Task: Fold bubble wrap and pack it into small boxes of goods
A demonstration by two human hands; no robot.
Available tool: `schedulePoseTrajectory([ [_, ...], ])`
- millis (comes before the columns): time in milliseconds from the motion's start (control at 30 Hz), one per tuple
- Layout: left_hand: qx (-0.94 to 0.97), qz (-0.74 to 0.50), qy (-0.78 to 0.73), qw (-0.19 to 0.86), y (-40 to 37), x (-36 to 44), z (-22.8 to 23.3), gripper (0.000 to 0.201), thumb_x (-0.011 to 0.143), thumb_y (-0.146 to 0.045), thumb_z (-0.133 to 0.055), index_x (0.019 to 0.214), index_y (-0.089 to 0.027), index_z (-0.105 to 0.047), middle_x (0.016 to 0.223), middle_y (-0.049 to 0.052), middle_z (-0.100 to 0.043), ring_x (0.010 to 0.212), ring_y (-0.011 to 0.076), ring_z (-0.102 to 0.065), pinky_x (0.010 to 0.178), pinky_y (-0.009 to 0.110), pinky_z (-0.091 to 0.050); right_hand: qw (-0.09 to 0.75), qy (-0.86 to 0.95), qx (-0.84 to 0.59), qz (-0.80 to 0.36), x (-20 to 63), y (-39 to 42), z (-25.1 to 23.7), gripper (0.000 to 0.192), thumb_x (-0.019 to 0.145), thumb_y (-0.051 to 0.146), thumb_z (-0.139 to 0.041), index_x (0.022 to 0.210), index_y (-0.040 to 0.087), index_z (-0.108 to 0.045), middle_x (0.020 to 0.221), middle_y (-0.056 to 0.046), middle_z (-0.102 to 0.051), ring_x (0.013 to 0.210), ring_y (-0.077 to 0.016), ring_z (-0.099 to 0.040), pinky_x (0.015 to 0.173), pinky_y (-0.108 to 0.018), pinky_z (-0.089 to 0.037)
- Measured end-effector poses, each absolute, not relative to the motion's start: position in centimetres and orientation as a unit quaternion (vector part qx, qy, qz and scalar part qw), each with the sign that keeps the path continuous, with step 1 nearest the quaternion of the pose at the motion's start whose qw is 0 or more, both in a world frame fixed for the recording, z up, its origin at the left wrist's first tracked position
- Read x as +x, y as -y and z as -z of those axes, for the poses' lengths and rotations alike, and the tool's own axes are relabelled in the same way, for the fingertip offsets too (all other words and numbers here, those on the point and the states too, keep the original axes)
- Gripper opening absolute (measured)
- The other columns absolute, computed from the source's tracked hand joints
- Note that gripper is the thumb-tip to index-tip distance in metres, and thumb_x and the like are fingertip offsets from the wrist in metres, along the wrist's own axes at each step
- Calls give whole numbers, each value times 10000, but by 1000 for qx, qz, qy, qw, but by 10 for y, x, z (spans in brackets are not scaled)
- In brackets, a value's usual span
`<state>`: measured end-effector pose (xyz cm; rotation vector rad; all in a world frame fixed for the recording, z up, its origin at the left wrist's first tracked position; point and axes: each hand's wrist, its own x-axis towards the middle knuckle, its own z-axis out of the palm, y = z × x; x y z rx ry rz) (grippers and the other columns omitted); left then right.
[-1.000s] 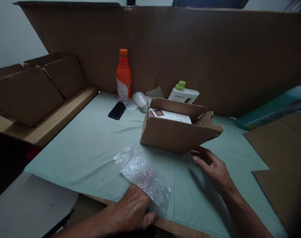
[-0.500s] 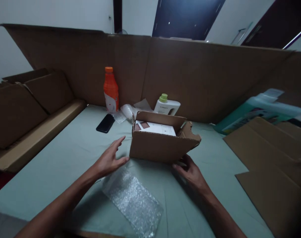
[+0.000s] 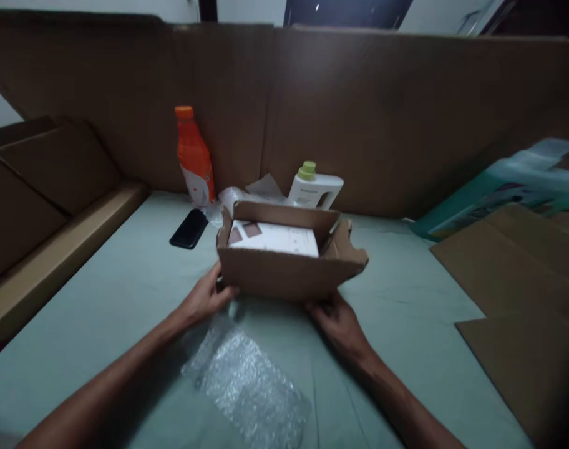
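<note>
An open cardboard box [image 3: 279, 274] with a white printed package [image 3: 279, 240] inside is between my two hands. My left hand [image 3: 207, 296] grips the lower left corner, its thumb along the front and the other fingers partly hidden behind the side. At the lower right, my right hand [image 3: 335, 318] has its fingers curled under the bottom edge, with the fingertips hidden. Just in front of the box, a sheet of bubble wrap [image 3: 256, 386] lies flat on the pale green cloth [image 3: 382, 349].
Behind the box stand an orange bottle [image 3: 194, 156] and a white bottle with a green cap [image 3: 315, 186], with crumpled wrap [image 3: 233, 198] between them. A black phone [image 3: 189, 229] lies left. Flat cardboard [image 3: 523, 268] and a teal jug [image 3: 495, 187] are right; a cardboard wall [image 3: 359, 112] closes the back.
My left hand has closed onto the box's left corner, where it was apart before. My right hand has slid further under the box, which has shifted left. The camera view has tipped downward.
</note>
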<state>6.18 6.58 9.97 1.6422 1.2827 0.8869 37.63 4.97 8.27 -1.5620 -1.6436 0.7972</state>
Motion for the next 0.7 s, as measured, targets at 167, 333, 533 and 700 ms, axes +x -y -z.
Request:
schedulePoseTrajectory([
  [167,655,-293,-549,429,-42,8,-121,687,876,-467,-597,1489,-211,-424,1476,158,-534,1350,359,-501,1067,543,-444,365,680,-591,-236,396,-24,-85,466,880,420,-614,1300,221,-596,1294,-140,-658,1119,-315,-663,963,-486,-540],
  [333,731,-219,-510,398,17,-27,-122,617,882,-253,-575,1483,-309,-449,1576,85,-412,1438,327,-397,1113,522,-431,195,861,-405,-236,385,58,-101,612,870,369,-689,1450,326,-497,1526,-88,-491,1343,-308,-527,1038,-475,-521],
  [533,807,-208,-427,351,-3,-2,-107,339,829,-146,-610,1132,-263,-707,1616,71,-335,1522,325,-231,1209,573,-261,200,876,-373,-229,337,70,-96,419,910,117,-497,1233,312,-679,1491,-76,-539,1354,-294,-511,1056,-543,-470],
  [700,683,-288,-511,434,7,16,-127,269,936,-407,-535,803,-193,-631,898,50,-694,868,207,-653,772,349,-537,340,676,-517,-400,345,61,-107,249,973,386,-515,1022,256,-722,1005,-69,-749,936,-249,-704,828,-374,-581],
])
